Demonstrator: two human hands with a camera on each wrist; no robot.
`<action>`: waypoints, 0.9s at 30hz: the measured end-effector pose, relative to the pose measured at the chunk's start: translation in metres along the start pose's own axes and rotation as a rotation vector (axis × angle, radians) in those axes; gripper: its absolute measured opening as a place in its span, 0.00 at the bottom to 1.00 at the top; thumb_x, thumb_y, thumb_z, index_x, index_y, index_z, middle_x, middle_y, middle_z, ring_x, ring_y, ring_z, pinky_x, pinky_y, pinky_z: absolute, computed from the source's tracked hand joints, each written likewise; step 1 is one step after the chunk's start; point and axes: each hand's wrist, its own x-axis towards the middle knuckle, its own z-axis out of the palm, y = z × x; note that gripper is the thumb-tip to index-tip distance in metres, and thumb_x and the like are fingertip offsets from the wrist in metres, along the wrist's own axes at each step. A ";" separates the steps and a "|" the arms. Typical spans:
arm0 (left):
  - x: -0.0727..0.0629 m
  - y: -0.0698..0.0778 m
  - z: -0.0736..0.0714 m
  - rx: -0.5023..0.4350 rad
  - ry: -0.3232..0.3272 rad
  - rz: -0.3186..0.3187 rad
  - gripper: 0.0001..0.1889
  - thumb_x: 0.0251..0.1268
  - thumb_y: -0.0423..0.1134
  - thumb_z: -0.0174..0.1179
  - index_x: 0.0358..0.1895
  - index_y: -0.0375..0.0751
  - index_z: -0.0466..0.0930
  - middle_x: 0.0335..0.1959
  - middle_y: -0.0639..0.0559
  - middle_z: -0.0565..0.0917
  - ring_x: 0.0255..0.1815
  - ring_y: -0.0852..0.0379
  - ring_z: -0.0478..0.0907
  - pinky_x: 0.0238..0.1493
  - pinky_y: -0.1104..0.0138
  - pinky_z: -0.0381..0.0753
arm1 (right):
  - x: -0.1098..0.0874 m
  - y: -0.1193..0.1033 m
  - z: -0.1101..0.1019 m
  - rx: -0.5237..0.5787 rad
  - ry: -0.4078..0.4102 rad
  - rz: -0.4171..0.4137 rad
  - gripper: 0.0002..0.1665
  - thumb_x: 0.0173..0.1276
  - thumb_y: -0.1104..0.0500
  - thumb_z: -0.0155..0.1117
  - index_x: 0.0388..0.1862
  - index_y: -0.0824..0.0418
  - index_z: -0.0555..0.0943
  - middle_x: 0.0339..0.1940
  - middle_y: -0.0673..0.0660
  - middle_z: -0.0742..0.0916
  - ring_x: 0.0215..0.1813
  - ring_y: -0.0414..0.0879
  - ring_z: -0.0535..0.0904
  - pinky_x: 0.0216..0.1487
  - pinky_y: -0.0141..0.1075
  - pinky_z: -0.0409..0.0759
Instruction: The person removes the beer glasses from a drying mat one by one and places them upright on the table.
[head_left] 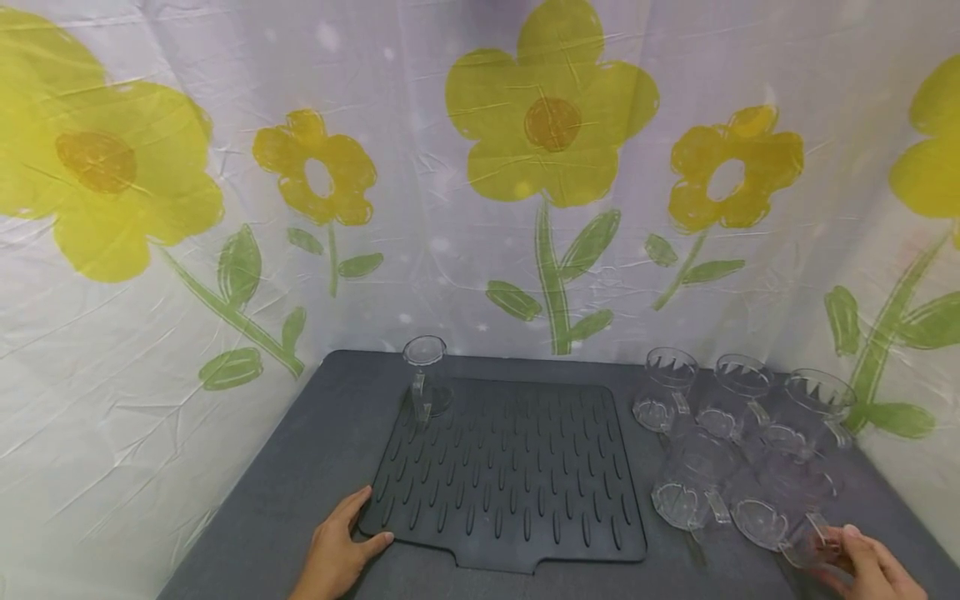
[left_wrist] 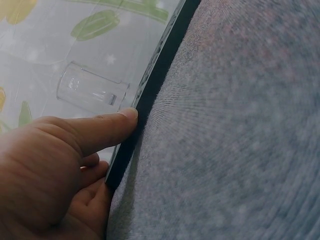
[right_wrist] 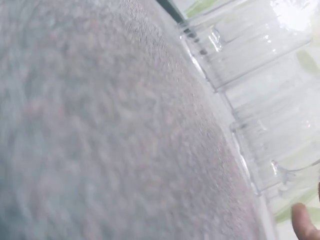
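A dark ridged drying mat (head_left: 510,475) lies on the grey table, a clear glass mug (head_left: 429,375) standing at its back left corner. My left hand (head_left: 341,542) spans the mat's front left corner, fingers along the left side and thumb at the front edge. From the left wrist, its thumb (left_wrist: 107,131) reaches straight to the mat's rim. My right hand (head_left: 873,562) is at the handle of the nearest clear mug (head_left: 761,523), front right. In the right wrist view a fingertip (right_wrist: 302,220) shows beside the mugs (right_wrist: 250,55), mostly cut off by the frame.
Several more clear mugs with handles, among them one at the back (head_left: 671,387) and one in front (head_left: 682,500), stand close together right of the mat. A flower-printed curtain (head_left: 420,250) surrounds the table's (head_left: 300,450) back and sides.
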 end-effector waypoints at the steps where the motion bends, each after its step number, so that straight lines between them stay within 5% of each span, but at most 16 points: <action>1: 0.000 0.000 0.000 -0.001 0.000 -0.001 0.47 0.44 0.45 0.77 0.68 0.28 0.65 0.65 0.27 0.66 0.65 0.29 0.63 0.57 0.46 0.72 | 0.000 -0.001 0.000 -0.039 0.026 -0.020 0.14 0.74 0.43 0.51 0.38 0.49 0.78 0.28 0.38 0.79 0.29 0.29 0.73 0.20 0.22 0.71; 6: 0.001 0.001 0.000 -0.004 -0.002 -0.009 0.47 0.45 0.44 0.77 0.68 0.28 0.65 0.65 0.27 0.66 0.65 0.30 0.63 0.58 0.47 0.73 | -0.002 -0.005 0.001 -0.041 0.171 -0.148 0.06 0.75 0.47 0.52 0.44 0.45 0.75 0.32 0.33 0.76 0.31 0.26 0.70 0.21 0.16 0.67; 10: 0.001 0.001 0.001 -0.002 -0.002 -0.011 0.47 0.44 0.44 0.77 0.68 0.28 0.65 0.65 0.27 0.66 0.64 0.29 0.63 0.57 0.47 0.73 | -0.015 -0.025 0.004 0.190 0.207 -0.213 0.04 0.74 0.53 0.57 0.40 0.49 0.79 0.26 0.36 0.80 0.29 0.28 0.74 0.21 0.17 0.69; 16: 0.000 0.001 0.002 0.005 0.006 -0.003 0.47 0.43 0.43 0.78 0.67 0.27 0.65 0.64 0.27 0.67 0.64 0.29 0.64 0.57 0.48 0.74 | -0.047 -0.069 0.012 0.549 0.147 -0.140 0.08 0.73 0.64 0.56 0.36 0.59 0.82 0.25 0.49 0.84 0.28 0.37 0.79 0.22 0.23 0.75; 19: 0.000 0.001 0.002 0.006 0.004 -0.006 0.47 0.43 0.43 0.78 0.67 0.27 0.66 0.64 0.27 0.67 0.63 0.29 0.65 0.56 0.48 0.74 | -0.058 -0.082 0.015 0.662 0.098 -0.161 0.10 0.73 0.68 0.53 0.34 0.64 0.82 0.25 0.54 0.85 0.27 0.41 0.80 0.23 0.26 0.78; 24: -0.001 0.001 0.002 0.011 0.007 -0.021 0.47 0.42 0.43 0.78 0.67 0.28 0.66 0.64 0.27 0.67 0.62 0.28 0.65 0.56 0.47 0.75 | -0.061 -0.077 0.015 0.874 -0.189 -0.366 0.17 0.73 0.77 0.42 0.38 0.74 0.81 0.30 0.63 0.86 0.30 0.50 0.83 0.29 0.33 0.83; 27: 0.000 0.001 0.002 0.015 0.011 -0.025 0.47 0.42 0.43 0.78 0.67 0.28 0.66 0.64 0.27 0.67 0.62 0.28 0.65 0.56 0.47 0.75 | -0.064 -0.075 0.018 0.900 -0.237 -0.429 0.17 0.72 0.79 0.41 0.42 0.77 0.80 0.33 0.66 0.86 0.32 0.52 0.84 0.32 0.36 0.84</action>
